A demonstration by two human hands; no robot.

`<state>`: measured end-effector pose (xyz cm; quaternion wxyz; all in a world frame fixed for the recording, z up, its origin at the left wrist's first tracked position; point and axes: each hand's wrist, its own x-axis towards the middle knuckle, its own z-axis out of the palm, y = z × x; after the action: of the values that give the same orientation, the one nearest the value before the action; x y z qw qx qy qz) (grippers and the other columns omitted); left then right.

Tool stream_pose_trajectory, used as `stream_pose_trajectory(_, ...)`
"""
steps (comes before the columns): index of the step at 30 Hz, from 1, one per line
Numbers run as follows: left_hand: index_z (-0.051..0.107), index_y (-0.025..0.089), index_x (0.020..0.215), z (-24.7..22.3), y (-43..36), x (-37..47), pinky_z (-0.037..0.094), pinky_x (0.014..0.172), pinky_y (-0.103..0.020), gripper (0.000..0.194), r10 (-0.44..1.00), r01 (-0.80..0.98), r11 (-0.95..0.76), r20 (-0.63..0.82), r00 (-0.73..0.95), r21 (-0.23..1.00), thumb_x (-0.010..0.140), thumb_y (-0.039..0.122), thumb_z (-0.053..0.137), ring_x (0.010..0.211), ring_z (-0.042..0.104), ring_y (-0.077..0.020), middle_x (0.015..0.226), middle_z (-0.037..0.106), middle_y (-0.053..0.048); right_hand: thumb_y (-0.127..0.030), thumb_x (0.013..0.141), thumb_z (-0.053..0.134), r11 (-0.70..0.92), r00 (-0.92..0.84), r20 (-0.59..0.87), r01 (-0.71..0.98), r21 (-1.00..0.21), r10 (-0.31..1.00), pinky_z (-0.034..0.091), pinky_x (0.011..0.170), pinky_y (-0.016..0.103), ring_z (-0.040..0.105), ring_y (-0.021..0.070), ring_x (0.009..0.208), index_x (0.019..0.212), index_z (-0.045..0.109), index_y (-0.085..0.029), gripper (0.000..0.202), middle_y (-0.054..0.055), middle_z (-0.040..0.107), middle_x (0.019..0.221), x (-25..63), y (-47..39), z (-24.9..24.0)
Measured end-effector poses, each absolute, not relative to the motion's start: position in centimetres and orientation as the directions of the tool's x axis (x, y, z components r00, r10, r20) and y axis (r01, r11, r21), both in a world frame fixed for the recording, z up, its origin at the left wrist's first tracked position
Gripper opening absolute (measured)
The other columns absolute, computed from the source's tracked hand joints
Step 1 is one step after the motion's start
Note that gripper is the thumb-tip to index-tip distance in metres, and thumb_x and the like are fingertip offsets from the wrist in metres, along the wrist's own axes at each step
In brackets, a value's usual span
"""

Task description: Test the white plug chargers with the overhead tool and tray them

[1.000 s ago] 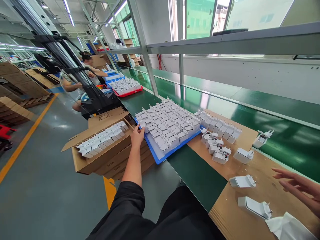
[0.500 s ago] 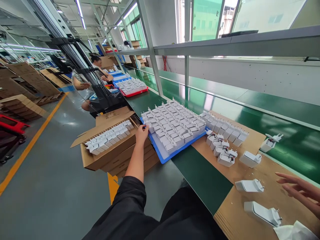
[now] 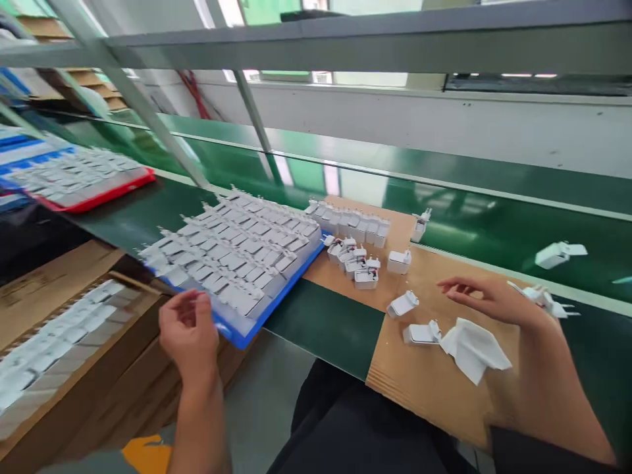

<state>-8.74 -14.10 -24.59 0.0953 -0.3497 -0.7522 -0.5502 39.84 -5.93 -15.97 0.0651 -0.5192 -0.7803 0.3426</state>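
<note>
My left hand is beside the near left corner of a blue tray, its fingers curled; whether anything is between them is too blurred to tell. Rows of white plug adapters fill that tray. Over the brown cardboard my right hand hovers with its fingers stretched out and nothing in it. Below it lie a crumpled white cloth and a white adapter. Another adapter rests farther left. Several open casings with wires showing stand at the cardboard's far left part.
At the lower left, a cardboard box holds rows of white adapters. A red-rimmed tray is at the far left. Adapters sit on the green belt. Metal framing crosses above.
The view has swung right and nearer the bench. My left hand has come away from the tray's edge, and more of my right hand and forearm shows over the cardboard.
</note>
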Motion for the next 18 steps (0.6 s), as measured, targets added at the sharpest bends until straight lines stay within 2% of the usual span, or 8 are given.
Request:
stream_pose_trajectory(1,0.059,0.029,0.103,-24.8,-14.7,-5.7,0.055,0.076,-0.035,0.022,0.568,0.635,0.032,0.509,-0.647,0.772,0.086,0.042,0.053,0.081,0.064,-0.0185,0.097,0.066,-0.001,-0.056,0.089,0.044,0.228,-0.468,-0.28,0.768,-0.598,0.838,0.051,0.083,0.035,0.065,0.0221,0.094,0.116,0.061,-0.024,0.046,0.007,0.069,0.111,39.6,-6.0,-15.5)
stream_pose_trajectory(3,0.061,0.031,0.099,-25.1,-15.7,0.6,0.057,0.071,-0.033,0.016,0.869,0.594,-0.228,0.436,-0.234,0.772,0.085,0.038,0.057,0.075,0.065,-0.0175,0.094,0.067,0.0,-0.058,0.087,0.045,0.222,-0.485,-0.341,0.78,-0.586,0.805,0.051,0.08,0.035,0.065,0.0217,0.091,0.115,0.061,-0.022,0.049,0.007,0.07,0.103,39.4,-6.1,-15.2)
stream_pose_trajectory(4,0.061,0.031,0.102,-25.3,-16.0,3.7,0.057,0.073,-0.033,0.02,0.911,0.559,-0.329,0.411,-0.023,0.761,0.083,0.036,0.061,0.077,0.066,-0.0175,0.098,0.067,-0.002,-0.059,0.087,0.045,0.223,-0.496,-0.357,0.779,-0.587,0.792,0.051,0.079,0.035,0.065,0.0214,0.09,0.115,0.061,-0.021,0.05,0.007,0.07,0.101,39.5,-6.1,-15.2)
stream_pose_trajectory(6,0.057,0.03,0.109,-25.8,-15.7,9.0,0.058,0.078,-0.033,0.03,0.884,0.48,-0.465,0.421,0.205,0.744,0.081,0.035,0.065,0.092,0.066,-0.0195,0.107,0.066,-0.005,-0.059,0.087,0.045,0.232,-0.518,-0.366,0.768,-0.597,0.773,0.051,0.078,0.035,0.065,0.021,0.089,0.116,0.06,-0.019,0.052,0.008,0.07,0.101,39.8,-6.4,-15.3)
stream_pose_trajectory(9,0.05,0.025,0.117,-26.7,-14.1,13.8,0.051,0.097,-0.045,0.057,0.853,0.479,-0.522,0.429,0.298,0.706,0.069,0.043,0.076,0.124,0.051,-0.0293,0.135,0.049,-0.014,-0.058,0.087,0.046,0.253,-0.544,-0.336,0.742,-0.621,0.769,0.051,0.077,0.035,0.064,0.0205,0.087,0.118,0.059,-0.018,0.052,0.008,0.07,0.099,40.2,-6.8,-15.2)
stream_pose_trajectory(11,0.05,0.023,0.114,-27.2,-13.1,15.2,0.049,0.1,-0.049,0.062,0.846,0.501,-0.533,0.409,0.343,0.682,0.064,0.046,0.08,0.131,0.043,-0.0332,0.145,0.036,-0.017,-0.058,0.087,0.047,0.26,-0.553,-0.32,0.729,-0.633,0.769,0.051,0.076,0.035,0.064,0.0202,0.086,0.118,0.058,-0.019,0.051,0.008,0.07,0.099,40.4,-7.0,-15.0)
stream_pose_trajectory(16,0.061,0.023,0.098,-28.2,-12.7,17.0,0.043,0.105,-0.053,0.035,0.828,0.573,-0.56,0.415,0.377,0.598,0.072,0.04,0.075,0.134,0.037,-0.0358,0.149,0.028,-0.013,-0.058,0.086,0.048,0.263,-0.544,-0.296,0.726,-0.635,0.786,0.053,0.078,0.036,0.065,0.0206,0.087,0.122,0.057,-0.022,0.052,0.007,0.07,0.099,40.5,-7.1,-14.8)
stream_pose_trajectory(18,0.064,0.021,0.093,-28.0,-13.0,17.1,0.039,0.107,-0.055,0.032,0.811,0.58,-0.581,0.465,0.355,0.57,0.071,0.041,0.076,0.137,0.032,-0.0383,0.149,0.028,-0.015,-0.06,0.085,0.047,0.259,-0.523,-0.294,0.743,-0.617,0.8,0.054,0.077,0.037,0.065,0.0218,0.086,0.123,0.057,-0.023,0.054,0.008,0.07,0.101,40.7,-7.2,-15.0)
